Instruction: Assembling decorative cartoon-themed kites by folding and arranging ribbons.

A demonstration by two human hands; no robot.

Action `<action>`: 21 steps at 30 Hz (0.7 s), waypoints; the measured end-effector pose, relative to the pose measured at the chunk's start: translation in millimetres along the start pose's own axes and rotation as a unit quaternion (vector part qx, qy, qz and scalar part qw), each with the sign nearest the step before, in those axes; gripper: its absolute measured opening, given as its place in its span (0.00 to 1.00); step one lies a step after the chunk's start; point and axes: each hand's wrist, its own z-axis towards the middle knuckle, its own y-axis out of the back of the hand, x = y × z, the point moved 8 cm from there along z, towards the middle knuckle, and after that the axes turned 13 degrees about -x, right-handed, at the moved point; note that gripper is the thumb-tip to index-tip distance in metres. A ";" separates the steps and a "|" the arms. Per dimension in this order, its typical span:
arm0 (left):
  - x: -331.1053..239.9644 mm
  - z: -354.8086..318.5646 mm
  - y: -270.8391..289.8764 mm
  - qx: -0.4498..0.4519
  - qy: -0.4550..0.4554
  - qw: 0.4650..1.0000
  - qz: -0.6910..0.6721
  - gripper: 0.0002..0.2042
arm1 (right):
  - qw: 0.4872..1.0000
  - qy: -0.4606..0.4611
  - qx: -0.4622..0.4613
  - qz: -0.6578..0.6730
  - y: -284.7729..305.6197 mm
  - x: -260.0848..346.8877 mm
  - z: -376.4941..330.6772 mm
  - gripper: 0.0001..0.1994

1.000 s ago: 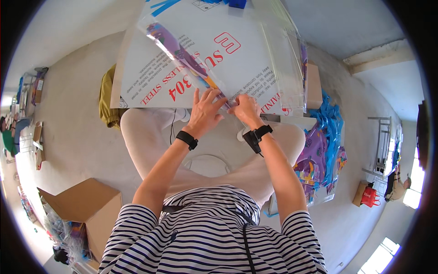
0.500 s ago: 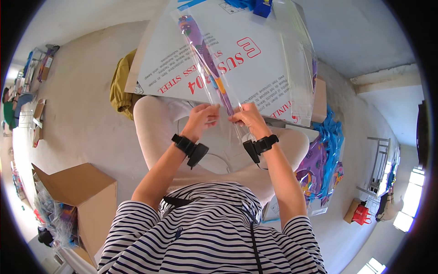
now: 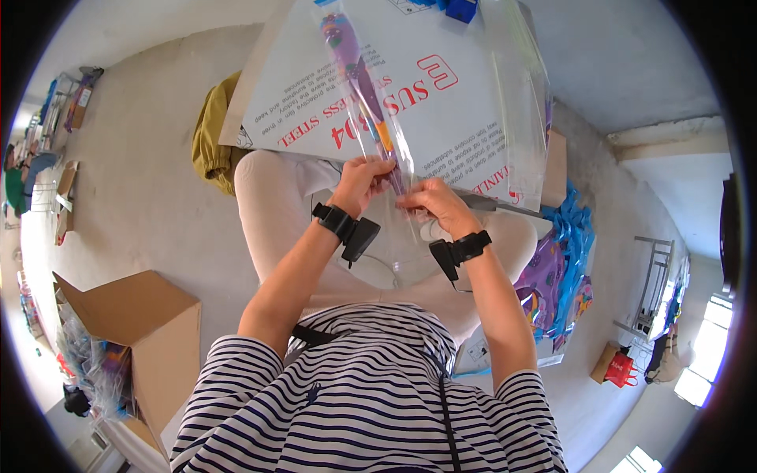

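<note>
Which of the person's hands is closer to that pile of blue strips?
The right. The right hand is near the lower end of the clear sleeve, with the blue strips off to its right; the left hand, also at the sleeve, is farther left.

over the white board (image 3: 457, 118), passage lies between the purple package (image 3: 359, 83) and transparent sheets (image 3: 516, 102).

Purple packet (image 3: 364, 94) partly behind fingers (image 3: 415, 200)
</note>
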 end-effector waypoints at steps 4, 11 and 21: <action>-18.6 -25.8 5.1 -0.008 -0.002 0.999 0.031 0.09 | 0.998 0.026 0.009 0.056 -11.2 8.9 6.1 0.07; -34.1 -144.8 66.5 0.005 -0.042 0.999 0.009 0.20 | 0.987 0.051 -0.004 0.153 -46.7 56.1 -4.7 0.08; -20.6 -176.5 79.2 0.007 -0.010 0.998 -0.056 0.05 | 0.987 0.050 -0.024 0.152 -90.3 71.7 -9.2 0.07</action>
